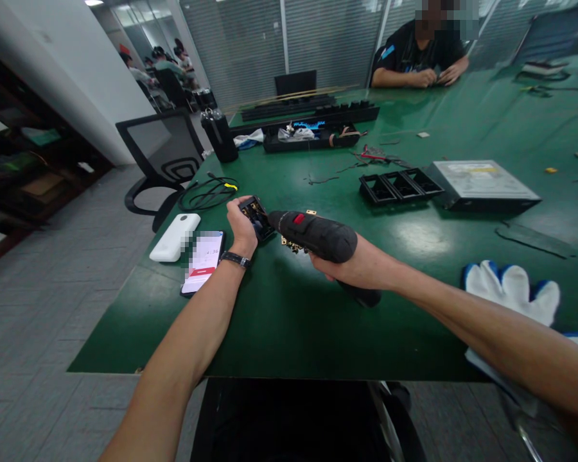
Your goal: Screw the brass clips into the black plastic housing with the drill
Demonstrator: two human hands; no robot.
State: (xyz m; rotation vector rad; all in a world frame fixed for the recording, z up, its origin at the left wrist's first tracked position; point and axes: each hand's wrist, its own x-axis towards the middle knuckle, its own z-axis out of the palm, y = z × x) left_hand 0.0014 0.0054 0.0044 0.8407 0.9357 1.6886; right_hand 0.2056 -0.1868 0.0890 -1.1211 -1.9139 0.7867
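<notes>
My left hand (241, 226) is closed round the left side of a small black frame (257, 218) with brass-coloured parts inside, over the green table. In my right hand (361, 262) is a black power drill (315, 234) with a red switch, gripped by its handle. The drill points left, and its tip is at the black frame; whether it touches a screw cannot be made out. Small brass pieces (293, 245) lie beneath the drill, partly hidden by it.
On the green table (279, 333) are a phone (205, 260), a white power bank (175, 237), a coiled cable (209, 192), a black three-bay frame (399, 186), a metal box (484, 183) and white gloves (510, 292). A person (419, 58) sits across the table.
</notes>
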